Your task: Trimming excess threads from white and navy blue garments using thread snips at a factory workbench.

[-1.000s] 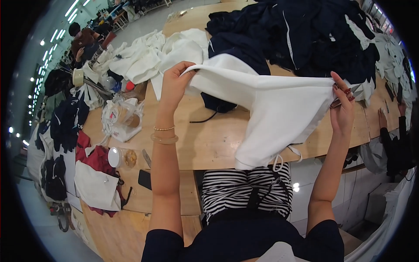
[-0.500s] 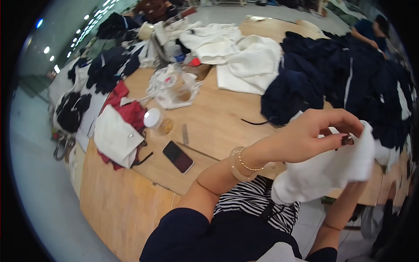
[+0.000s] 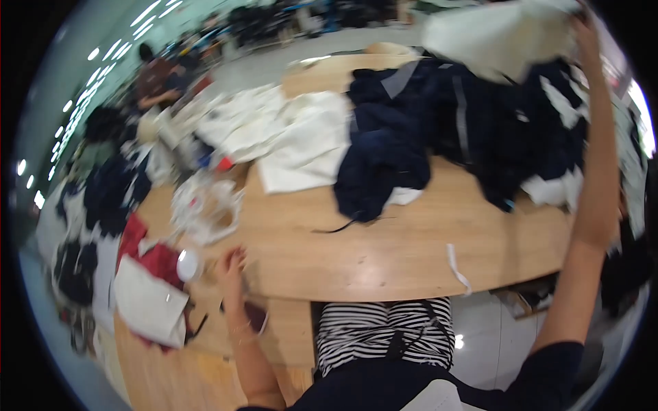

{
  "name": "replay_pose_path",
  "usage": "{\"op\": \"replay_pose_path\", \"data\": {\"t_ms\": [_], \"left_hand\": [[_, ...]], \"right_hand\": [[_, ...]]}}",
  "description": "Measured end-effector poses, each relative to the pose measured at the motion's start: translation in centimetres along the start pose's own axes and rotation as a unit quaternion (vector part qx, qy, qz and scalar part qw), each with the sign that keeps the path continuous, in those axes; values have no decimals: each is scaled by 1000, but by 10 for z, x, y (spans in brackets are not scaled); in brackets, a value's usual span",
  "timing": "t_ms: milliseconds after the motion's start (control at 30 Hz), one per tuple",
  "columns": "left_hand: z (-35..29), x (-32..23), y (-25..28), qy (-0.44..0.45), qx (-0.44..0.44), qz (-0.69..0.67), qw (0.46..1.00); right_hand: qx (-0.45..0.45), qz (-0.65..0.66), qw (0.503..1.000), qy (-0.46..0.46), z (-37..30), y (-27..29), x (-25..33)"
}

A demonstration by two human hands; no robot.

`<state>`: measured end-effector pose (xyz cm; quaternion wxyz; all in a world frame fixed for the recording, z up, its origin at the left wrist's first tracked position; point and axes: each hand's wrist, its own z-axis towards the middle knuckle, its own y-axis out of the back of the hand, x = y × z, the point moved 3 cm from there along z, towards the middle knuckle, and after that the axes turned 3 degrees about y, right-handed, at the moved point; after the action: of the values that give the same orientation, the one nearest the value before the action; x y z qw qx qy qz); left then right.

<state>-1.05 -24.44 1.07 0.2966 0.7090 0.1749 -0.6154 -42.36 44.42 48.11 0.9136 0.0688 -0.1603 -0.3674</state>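
Note:
High at the far right, my right hand [image 3: 584, 31] is closed on the edge of a white cloth piece [image 3: 497, 38], which spreads out to the left above the dark clothes. My right arm is stretched far forward. On the left, my left hand [image 3: 232, 268] is held over the table, its fingers loosely bent and apart, with nothing visible in them. Beside it stands a clear jar with a white lid [image 3: 189, 265]. A phone [image 3: 256, 318] lies partly hidden behind my left wrist. Motion blurs both hands somewhat.
Dark navy garments [image 3: 391, 137] are heaped along the far right of the wooden table [image 3: 404, 253], with white garments [image 3: 301, 144] beside them. A plastic bag [image 3: 205, 209], a red cloth [image 3: 133, 236] and a white folded piece [image 3: 149, 301] lie at left. A white strip [image 3: 458, 268] rests near the front edge.
My right hand has carried the white cloth from close to my body out to the far right. My left hand has come away from the cloth to the left. The view has shifted.

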Motion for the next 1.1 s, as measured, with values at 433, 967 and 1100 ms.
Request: {"op": "replay_pose_path", "data": {"t_ms": [433, 967, 1100], "left_hand": [[-22, -5, -22, 6, 39, 39, 998], [120, -30, 52, -32, -374, 322, 869], [182, -26, 75, 93, -312, 367, 871]], "right_hand": [[229, 32, 915, -332, -255, -34, 66], [392, 110, 897, -172, -471, -110, 295], [404, 548, 709, -184, -386, -89, 408]]}}
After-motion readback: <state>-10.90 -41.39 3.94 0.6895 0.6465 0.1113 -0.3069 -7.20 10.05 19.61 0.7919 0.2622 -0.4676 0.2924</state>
